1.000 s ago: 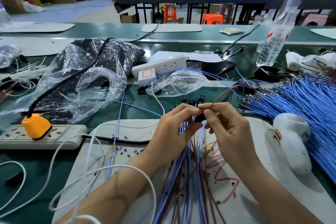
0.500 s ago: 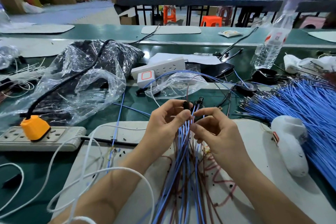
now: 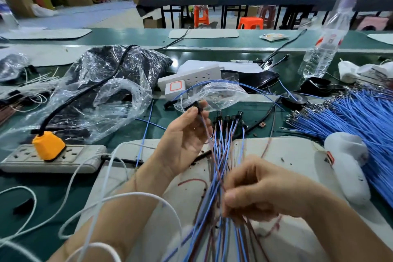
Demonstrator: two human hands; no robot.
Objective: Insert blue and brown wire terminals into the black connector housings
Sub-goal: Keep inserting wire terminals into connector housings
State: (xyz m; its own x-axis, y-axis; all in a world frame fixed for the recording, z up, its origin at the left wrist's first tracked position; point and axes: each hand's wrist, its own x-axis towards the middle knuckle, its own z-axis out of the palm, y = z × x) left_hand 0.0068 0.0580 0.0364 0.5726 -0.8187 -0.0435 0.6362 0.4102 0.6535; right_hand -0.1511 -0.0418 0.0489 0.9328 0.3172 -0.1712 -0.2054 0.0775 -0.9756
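While left hand (image 3: 182, 140) pinches a housing (image 3: 198, 107), right hand (image 3: 259, 189) has dropped, gripping wires (image 3: 222, 147).

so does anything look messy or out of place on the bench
Mostly clutter. Small dark scraps are scattered over the white mat, and one brown wire lies loose across its far edge, apart from the bundle held in the right hand. Nothing looks broken or spilled.

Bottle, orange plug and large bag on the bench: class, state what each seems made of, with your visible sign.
Bottle: clear, glossy plastic; the bench shows through its ribbed wall. Orange plug: probably moulded plastic, fairly matt, with smooth rounded edges. Large bag: thin transparent plastic film; it crumples and glints.
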